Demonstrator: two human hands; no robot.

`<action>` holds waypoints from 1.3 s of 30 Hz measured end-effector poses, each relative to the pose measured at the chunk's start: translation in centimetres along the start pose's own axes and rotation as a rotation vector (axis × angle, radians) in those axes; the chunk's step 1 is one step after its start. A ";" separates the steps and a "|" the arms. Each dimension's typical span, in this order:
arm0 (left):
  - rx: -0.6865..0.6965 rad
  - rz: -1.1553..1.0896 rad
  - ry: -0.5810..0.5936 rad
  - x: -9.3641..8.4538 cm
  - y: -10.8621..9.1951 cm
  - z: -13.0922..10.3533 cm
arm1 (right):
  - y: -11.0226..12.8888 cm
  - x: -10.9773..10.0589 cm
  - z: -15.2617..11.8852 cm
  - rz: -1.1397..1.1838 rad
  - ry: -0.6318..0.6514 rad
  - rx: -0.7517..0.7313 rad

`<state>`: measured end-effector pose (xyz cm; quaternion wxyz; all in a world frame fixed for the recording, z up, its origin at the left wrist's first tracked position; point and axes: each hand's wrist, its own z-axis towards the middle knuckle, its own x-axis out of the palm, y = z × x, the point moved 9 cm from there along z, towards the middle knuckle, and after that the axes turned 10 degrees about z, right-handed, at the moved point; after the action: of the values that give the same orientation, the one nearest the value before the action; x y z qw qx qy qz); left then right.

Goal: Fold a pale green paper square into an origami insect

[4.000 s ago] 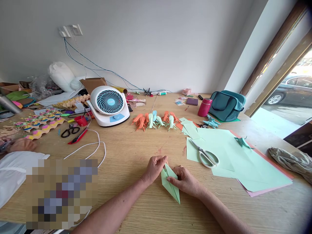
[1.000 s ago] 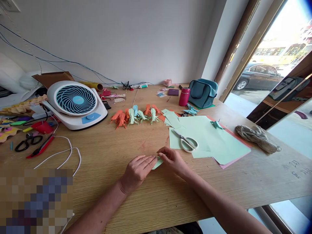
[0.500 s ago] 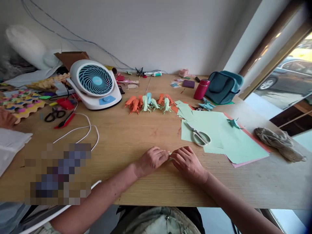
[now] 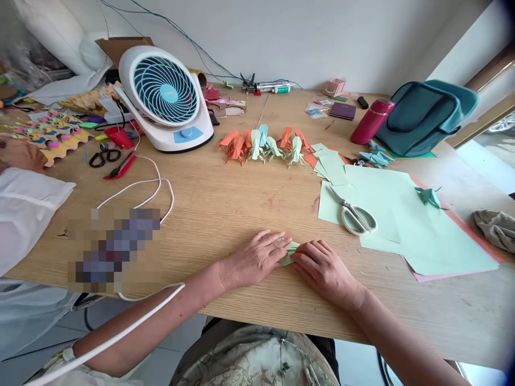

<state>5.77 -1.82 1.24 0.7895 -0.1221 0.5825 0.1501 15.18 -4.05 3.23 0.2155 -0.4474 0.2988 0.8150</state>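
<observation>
A small folded piece of light green paper [image 4: 288, 258] lies on the table close to the front edge, partly covered by both hands. My left hand [image 4: 254, 259] rests flat with stretched fingers, their tips over the paper's left part. On the right side, my right hand [image 4: 326, 274] has its fingers curled together on the paper's edge; the thumb is mostly hidden. White-handled scissors [image 4: 359, 219] lie to the right on large light green sheets [image 4: 442, 241]. Beyond the hands stands a row of folded orange, green and blue paper figures [image 4: 256, 146].
A white fan [image 4: 183, 134] stands at the back left, near black-handled scissors [image 4: 104, 155] and a white cable [image 4: 173, 198]. A red flask [image 4: 372, 122] and a teal bag [image 4: 422, 120] are at the back right. Another person's hand [image 4: 28, 153] shows at the far left.
My left hand has flattened and spread over the paper, and more of the paper now shows between the hands. The camera view has tilted down and shifted left.
</observation>
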 end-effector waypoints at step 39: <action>-0.040 0.050 -0.172 -1.7 -0.2 0.0 | 0.4 0.2 0.5 0.061 -0.036 0.018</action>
<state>5.39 -2.12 2.89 0.8300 -0.1100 0.5124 0.1910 14.56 -3.98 3.36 0.1997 -0.4214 0.3158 0.8263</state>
